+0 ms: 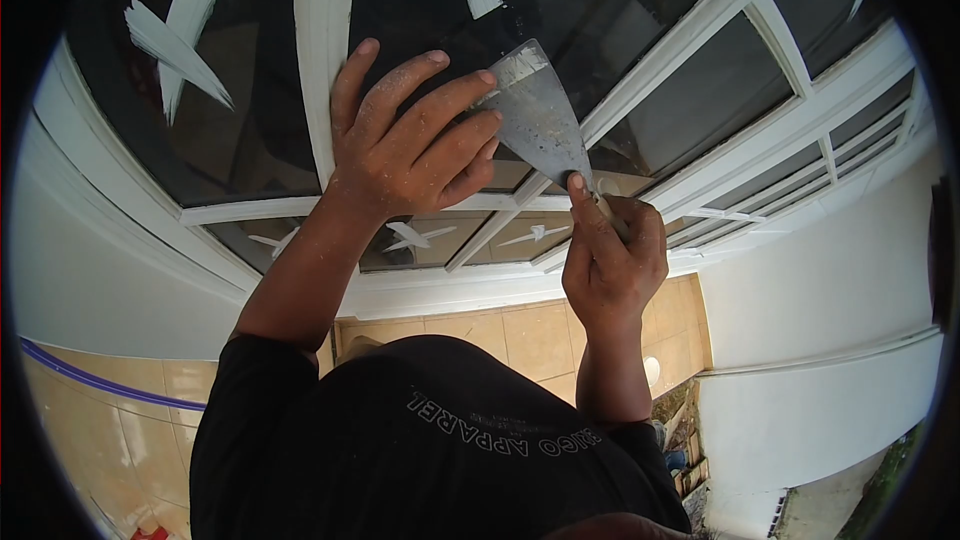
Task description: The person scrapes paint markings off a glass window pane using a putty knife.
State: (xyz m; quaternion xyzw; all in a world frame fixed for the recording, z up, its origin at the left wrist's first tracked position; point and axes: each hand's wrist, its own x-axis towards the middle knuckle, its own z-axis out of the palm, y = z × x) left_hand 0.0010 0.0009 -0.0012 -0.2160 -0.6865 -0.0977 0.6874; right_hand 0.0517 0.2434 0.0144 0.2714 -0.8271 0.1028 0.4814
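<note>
My right hand (610,260) grips the handle of a metal putty knife (540,115), thumb laid along the base of its blade. The blade's wide edge points up against a dark glass pane (600,0) of a white-framed window (325,50). My left hand (410,135) rests on the window, fingers spread, with the fingertips pressing on the flat of the blade near its left side. White smears mark the blade's tip and my fingers look dusty.
White paint crosses (175,35) mark several panes. White mullions (700,30) run between the panes. A tan tiled floor (520,335) lies below, with a white wall (820,270) at the right and a blue line (110,385) at the left.
</note>
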